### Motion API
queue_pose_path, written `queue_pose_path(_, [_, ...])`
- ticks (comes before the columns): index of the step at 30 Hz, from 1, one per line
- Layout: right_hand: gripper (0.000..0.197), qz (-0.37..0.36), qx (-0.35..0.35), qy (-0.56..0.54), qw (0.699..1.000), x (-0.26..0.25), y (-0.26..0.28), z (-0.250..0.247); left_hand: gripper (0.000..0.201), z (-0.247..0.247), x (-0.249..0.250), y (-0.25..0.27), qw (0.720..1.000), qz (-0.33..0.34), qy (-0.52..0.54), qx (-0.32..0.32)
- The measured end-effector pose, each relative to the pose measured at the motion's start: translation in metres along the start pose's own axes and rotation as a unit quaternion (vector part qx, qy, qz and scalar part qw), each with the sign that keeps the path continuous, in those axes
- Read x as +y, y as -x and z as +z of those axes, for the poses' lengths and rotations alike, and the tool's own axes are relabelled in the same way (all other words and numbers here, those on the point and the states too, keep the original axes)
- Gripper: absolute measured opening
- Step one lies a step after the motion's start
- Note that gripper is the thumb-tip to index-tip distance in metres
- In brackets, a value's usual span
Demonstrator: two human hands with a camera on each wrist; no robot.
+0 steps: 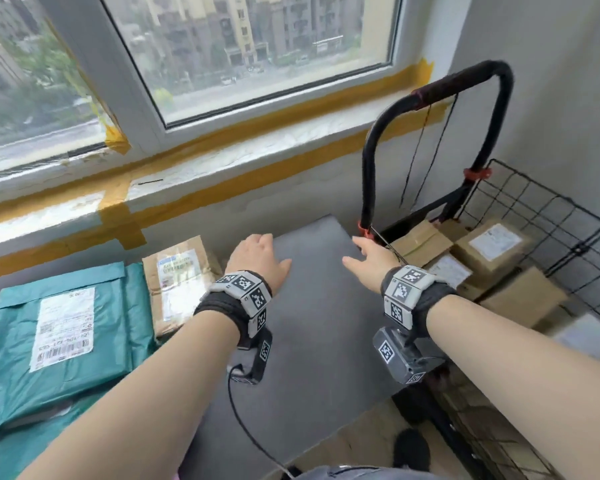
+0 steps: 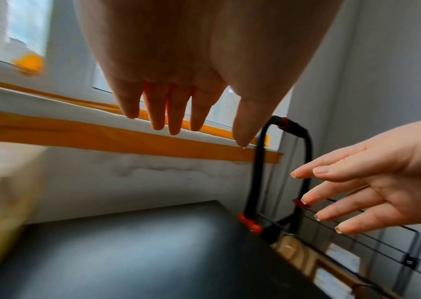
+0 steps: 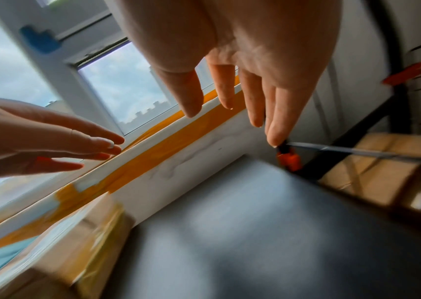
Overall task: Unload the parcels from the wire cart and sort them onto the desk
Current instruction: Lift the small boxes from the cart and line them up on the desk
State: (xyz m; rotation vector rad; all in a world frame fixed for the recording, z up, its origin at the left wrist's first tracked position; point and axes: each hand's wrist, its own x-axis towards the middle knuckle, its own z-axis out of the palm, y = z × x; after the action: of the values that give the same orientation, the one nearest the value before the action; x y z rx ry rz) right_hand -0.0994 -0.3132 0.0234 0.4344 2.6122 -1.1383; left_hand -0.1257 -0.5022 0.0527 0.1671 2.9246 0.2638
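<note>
Both hands hover empty over the grey desk, fingers straight. My left hand is above the desk's far middle, just right of a brown paper parcel. My right hand reaches toward the desk's right edge, close to the black wire cart. Several brown cardboard boxes with white labels lie inside the cart. A teal mailer bag with a white label lies on the desk at the left. In the wrist views the left hand and the right hand show spread fingers holding nothing.
The cart's tall black handle rises beside the desk's right corner, with red clips at its base. A window sill edged in orange tape runs behind the desk. A grey wall stands at the right. A black cable trails from my left wrist.
</note>
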Motion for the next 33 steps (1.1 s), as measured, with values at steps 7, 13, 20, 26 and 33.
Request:
queue_pose_path(7, [0.053, 0.066, 0.052, -0.051, 0.995, 0.105, -0.016, -0.106, 0.056, 0.021, 0.154, -0.039, 0.996, 0.074, 0.014, -0.048])
queue_pose_path(13, [0.051, 0.148, 0.092, -0.116, 0.978, 0.207, -0.025, -0.168, 0.054, 0.055, 0.272, -0.063, 0.987, 0.124, 0.01, -0.106])
queue_pose_path(20, [0.052, 0.238, 0.11, -0.186, 0.947, 0.286, -0.045, -0.199, 0.045, 0.091, 0.364, -0.095, 0.967, 0.172, -0.001, -0.187])
queue_pose_path(26, [0.059, 0.277, 0.119, -0.217, 0.929, 0.319, -0.077, -0.206, 0.047, 0.132, 0.414, -0.147, 0.953, 0.169, -0.005, -0.251])
queue_pose_path(33, [0.063, 0.3, 0.105, -0.278, 0.906, 0.363, -0.148, -0.184, 0.053, 0.217, 0.449, -0.225, 0.937, 0.17, -0.023, -0.304])
